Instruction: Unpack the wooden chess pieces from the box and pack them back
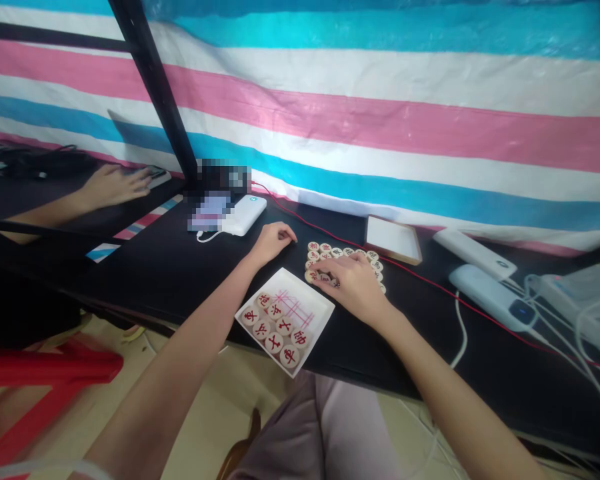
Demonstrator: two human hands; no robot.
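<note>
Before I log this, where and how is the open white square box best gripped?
Likely by opposite walls of the open white square box, from left and right: its raised rim looks free, while round red-marked pieces crowd the near part.

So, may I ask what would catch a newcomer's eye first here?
Probably the shiny pink, blue and white striped sheet filling the background. Next might come the shallow white square box holding round pale pieces with red characters, at the near edge of the black desk. Beyond it, to the right, the right hand covers part of a block of similar pieces.
</note>
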